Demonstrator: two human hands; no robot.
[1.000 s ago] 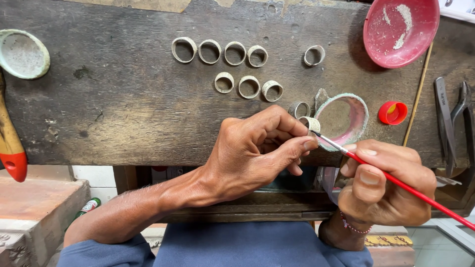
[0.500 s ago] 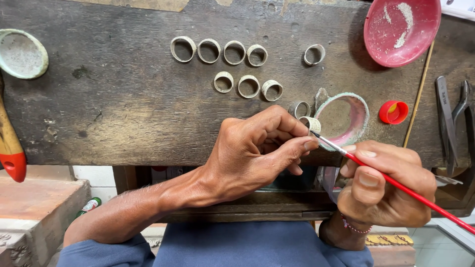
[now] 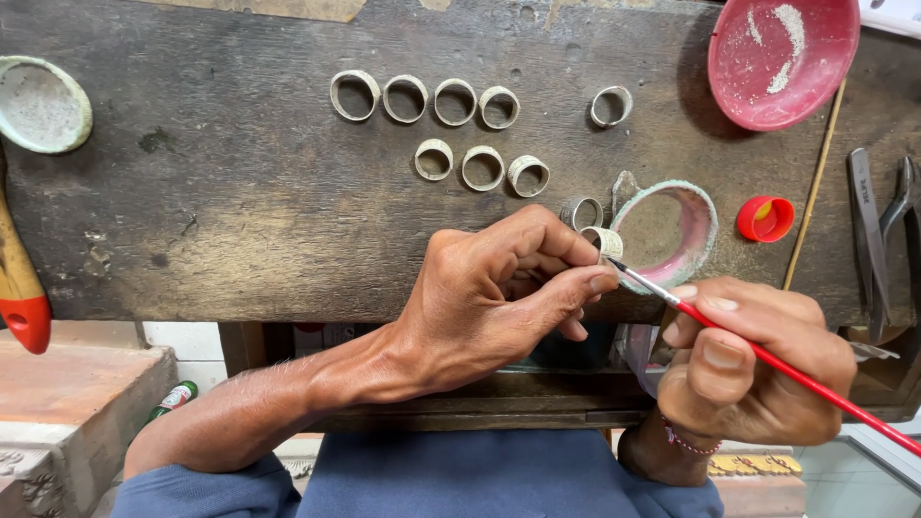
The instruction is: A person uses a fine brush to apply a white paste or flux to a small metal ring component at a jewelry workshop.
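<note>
My left hand [image 3: 499, 293] pinches a pale metal ring [image 3: 603, 243] between thumb and fingertips at the bench's front edge. My right hand [image 3: 748, 364] grips a thin red-handled brush [image 3: 767, 357] whose tip touches the held ring. Another ring [image 3: 580, 212] lies just behind it, beside a small pink dish [image 3: 693, 204] with a pale rim. Several similar rings lie in two rows farther back on the dark wooden bench [image 3: 240, 192], from the leftmost [image 3: 354, 95] to a single one [image 3: 611, 105] set apart.
A red bowl [image 3: 782, 58] with white powder sits at the back right, a red cap [image 3: 766, 218] and a thin stick [image 3: 814, 192] beside the dish. Pliers [image 3: 878, 235] lie at the right edge. A pale green dish [image 3: 43, 104] and a red-tipped wooden handle [image 3: 19, 288] are at left.
</note>
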